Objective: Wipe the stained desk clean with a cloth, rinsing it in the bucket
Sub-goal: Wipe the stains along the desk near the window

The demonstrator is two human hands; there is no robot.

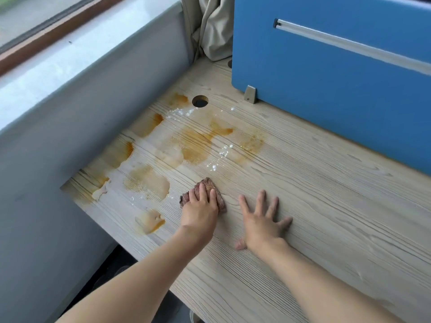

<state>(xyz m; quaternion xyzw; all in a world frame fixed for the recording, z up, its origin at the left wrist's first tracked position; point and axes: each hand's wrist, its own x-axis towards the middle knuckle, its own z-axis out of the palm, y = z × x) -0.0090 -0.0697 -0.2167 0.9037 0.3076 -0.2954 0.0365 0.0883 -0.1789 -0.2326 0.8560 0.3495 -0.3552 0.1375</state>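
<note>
Left hand (200, 212) presses brown cloth (209, 184) on stained desk (326, 217); right hand (261, 227) flat

The pale wood-grain table (326, 217) lies open between the grey wall (70, 136) on the left and the upright blue partition panel (326, 89) at the back.

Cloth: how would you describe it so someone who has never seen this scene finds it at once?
Start at the pale wooden desk in front of the blue panel. Beside the orange stains, the left hand presses on the cloth. It is the only dark, reddish-brown, crumpled thing on the desk.
</note>
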